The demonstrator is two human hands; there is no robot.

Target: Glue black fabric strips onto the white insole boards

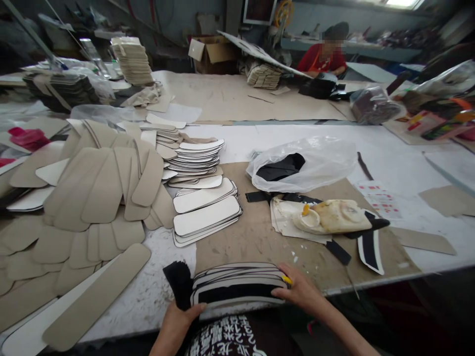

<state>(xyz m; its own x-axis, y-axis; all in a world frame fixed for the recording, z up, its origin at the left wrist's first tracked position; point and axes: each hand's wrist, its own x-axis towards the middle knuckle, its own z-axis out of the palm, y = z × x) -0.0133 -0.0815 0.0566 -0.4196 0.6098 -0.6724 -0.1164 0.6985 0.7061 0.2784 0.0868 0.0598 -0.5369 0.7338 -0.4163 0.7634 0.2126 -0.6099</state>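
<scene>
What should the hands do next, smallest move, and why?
Probably smooth the black strip down with the right thumb: it lies lengthwise along the top of the stack, the right hand has its thumb at the strip's right end, and the left hand is at the stack's other end.

Stacked curved gry pcs (237,277), blk strip (241,293) on top, nr tbl edge (124,326)

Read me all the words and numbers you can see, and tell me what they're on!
"龙" and "米": on the dark garment at the bottom; its other characters and numbers are too blurred or cut off.
Sheet with red marks: too small to read.
Colorful packets, right: too blurred.
</scene>
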